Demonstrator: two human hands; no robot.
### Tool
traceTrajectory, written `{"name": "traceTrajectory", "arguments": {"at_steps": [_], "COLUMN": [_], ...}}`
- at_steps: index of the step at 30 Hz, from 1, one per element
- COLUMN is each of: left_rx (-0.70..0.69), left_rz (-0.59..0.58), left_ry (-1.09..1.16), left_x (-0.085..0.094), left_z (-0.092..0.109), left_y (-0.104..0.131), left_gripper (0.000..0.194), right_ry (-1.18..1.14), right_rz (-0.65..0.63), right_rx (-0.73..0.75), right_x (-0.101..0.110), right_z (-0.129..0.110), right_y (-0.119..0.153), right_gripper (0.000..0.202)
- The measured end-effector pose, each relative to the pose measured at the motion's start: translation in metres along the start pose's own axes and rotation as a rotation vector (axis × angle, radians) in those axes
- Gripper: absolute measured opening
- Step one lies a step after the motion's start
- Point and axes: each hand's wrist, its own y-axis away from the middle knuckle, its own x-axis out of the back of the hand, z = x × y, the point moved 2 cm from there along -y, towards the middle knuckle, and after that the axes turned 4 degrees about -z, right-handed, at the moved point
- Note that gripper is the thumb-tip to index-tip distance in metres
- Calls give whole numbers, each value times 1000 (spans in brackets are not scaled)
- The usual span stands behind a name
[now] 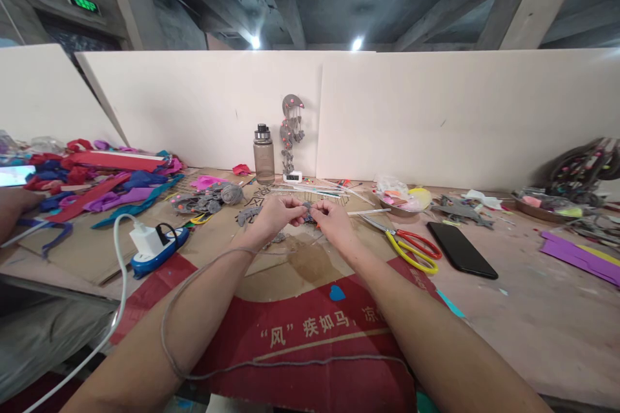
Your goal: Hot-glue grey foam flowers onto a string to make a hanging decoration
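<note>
My left hand [277,218] and my right hand [332,221] meet over the cardboard, fingertips pinched together. Between them is a small grey piece [307,205], mostly hidden by the fingers; whether it is yarn or felt I cannot tell. A strand of grey yarn [213,375] loops over my left forearm and trails across the red printed cardboard [310,361]. Beyond my left hand lie a grey yarn ball [232,193] and grey pieces with pink dots [196,200]. Scissors [411,248] with red and yellow handles rest right of my right hand.
A black phone [462,250] lies at right. A bottle [264,155], a small white clock [292,177] and a grey moon-shaped hanging ornament [291,119] stand by the white board. Coloured fabric strips [121,168] and a blue power strip [159,253] are left. Another person's hand [14,206] shows far left.
</note>
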Motion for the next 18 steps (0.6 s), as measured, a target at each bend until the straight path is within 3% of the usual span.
{"name": "traceTrajectory", "arguments": {"at_steps": [8, 12, 18], "left_rx": [18, 47, 72], "left_rz": [-32, -44, -81], "left_ry": [82, 156, 218], "left_x": [3, 5, 7], "left_z": [-2, -3, -7], "left_y": [-2, -1, -3], "left_gripper": [25, 29, 32], "right_ry": [-32, -16, 395], "right_rz": [14, 99, 293], "right_rx": [23, 94, 329], "right_x": [0, 1, 5], "right_z": [1, 3, -15], "right_y": [1, 2, 16], "right_gripper": [19, 22, 16]}}
